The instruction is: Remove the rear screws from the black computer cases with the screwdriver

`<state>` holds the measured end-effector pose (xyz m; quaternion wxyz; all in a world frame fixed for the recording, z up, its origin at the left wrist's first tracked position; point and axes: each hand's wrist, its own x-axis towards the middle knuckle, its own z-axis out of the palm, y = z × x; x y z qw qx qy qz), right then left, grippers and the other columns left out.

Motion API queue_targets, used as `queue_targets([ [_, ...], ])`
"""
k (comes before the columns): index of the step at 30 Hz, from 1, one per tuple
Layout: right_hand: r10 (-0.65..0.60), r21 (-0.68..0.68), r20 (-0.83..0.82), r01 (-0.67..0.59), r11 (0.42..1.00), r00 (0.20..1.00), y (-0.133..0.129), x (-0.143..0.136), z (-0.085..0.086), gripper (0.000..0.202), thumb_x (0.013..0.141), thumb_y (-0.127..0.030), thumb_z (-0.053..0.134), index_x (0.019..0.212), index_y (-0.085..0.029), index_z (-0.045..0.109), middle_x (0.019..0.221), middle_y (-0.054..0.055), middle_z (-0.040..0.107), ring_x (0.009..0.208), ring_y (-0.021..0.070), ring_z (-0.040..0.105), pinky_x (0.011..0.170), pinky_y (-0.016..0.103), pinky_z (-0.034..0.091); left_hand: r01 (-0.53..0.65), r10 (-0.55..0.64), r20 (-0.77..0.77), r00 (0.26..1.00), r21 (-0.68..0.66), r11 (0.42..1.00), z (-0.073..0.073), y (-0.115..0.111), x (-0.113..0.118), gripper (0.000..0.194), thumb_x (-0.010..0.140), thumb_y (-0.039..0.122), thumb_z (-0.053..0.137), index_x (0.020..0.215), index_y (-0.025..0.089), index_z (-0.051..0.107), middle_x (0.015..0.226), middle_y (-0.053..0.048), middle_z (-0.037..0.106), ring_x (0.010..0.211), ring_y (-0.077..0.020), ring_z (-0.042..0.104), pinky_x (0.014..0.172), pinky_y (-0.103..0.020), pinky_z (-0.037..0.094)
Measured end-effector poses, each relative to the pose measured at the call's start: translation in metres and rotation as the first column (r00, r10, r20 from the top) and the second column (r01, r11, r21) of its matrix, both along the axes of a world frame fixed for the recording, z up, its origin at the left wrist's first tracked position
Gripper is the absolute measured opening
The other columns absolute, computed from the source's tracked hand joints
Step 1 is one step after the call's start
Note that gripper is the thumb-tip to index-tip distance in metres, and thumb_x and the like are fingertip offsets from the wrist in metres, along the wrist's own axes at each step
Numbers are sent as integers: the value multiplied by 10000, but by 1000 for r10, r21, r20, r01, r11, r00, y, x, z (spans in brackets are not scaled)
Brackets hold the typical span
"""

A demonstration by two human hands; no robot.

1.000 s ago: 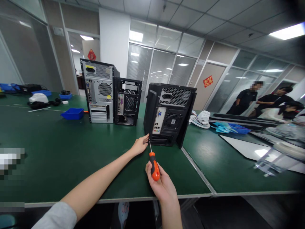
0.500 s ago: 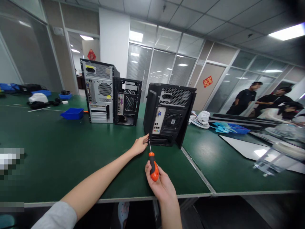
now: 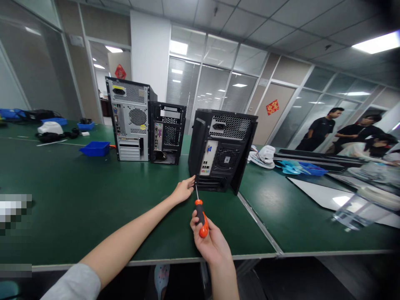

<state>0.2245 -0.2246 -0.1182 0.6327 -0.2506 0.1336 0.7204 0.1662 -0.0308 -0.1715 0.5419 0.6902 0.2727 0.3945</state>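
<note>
My right hand [image 3: 210,243] is closed round the black-and-orange handle of a screwdriver [image 3: 201,216]. Its thin metal shaft points away from me, with the tip at the lower left corner of a black computer case [image 3: 203,141]. The case stands with its ports, vents and fan grille towards me. Beside the tip, my left hand [image 3: 183,190] reaches in with fingers stretched out, fingertips touching that same corner. Whatever the tip meets is too small to make out.
Left of this case stand a grey computer tower [image 3: 133,121] and a smaller black case [image 3: 167,137]. A blue bin [image 3: 94,148] sits further left. On the right lie a white panel [image 3: 312,193] and a clear container [image 3: 359,212]. Several people stand or sit at the far right.
The screwdriver handle has turned a little in my right hand, and the fingers on it have shifted slightly. My left hand and the case have stayed put.
</note>
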Motion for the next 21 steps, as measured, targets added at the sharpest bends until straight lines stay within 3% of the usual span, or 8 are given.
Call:
queue_targets([
  [4,8,-1,19,-8,1000,1000,0,0,0,245,981,-221,341,1031,-140,566,822,28,634,632,52,556,486,97,496,2,-2,-4,1000,-3,1000,-1,1,0,756,665,-20,533,1394,170,475,1366,-69,529,1269,-212,516,1159,-413,326],
  [10,20,7,52,-21,1000,998,1,1,1,241,978,-242,356,1011,-128,565,827,41,637,633,60,561,505,121,517,-1,1,-16,1000,-10,1000,1,0,1,762,666,-34,501,1411,110,438,1378,-103,513,1275,-210,507,1159,-392,326],
  [21,43,51,84,-47,998,996,-1,1,1,281,977,-307,369,958,-117,576,788,29,627,651,64,589,514,127,525,7,-7,16,1000,-12,1000,-3,3,1,763,652,-16,542,1393,151,474,1373,-94,523,1272,-223,512,1157,-421,324],
])
